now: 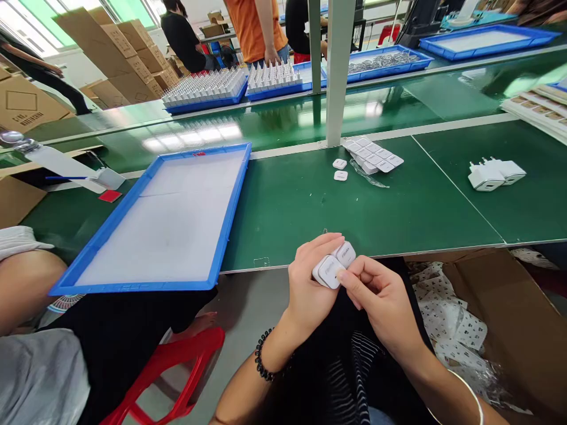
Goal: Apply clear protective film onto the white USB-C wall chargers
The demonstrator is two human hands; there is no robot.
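Note:
Just beyond the table's near edge, my left hand (308, 289) is wrapped round two white plug chargers, side by side with their printed faces up. The front charger (326, 272) lies nearer me, and the other charger (346, 254) sits behind it. My right hand (383, 298) is closed, its thumb pressing the right edge of the front charger; whether anything small is under the thumb is hidden. Farther up the table lie a small white square piece (339, 164), a similar piece (341, 176) and sheets of white squares (376, 156) with clear film (368, 175).
More white chargers with pins (496, 173) rest at the right. A blue-rimmed tray (236, 215) overhangs the edge at left, near a seated person (39, 360) and a red stool (186, 360). A metal post (339, 71) rises mid-table. Below right stands an open carton (500, 295) of wrapping.

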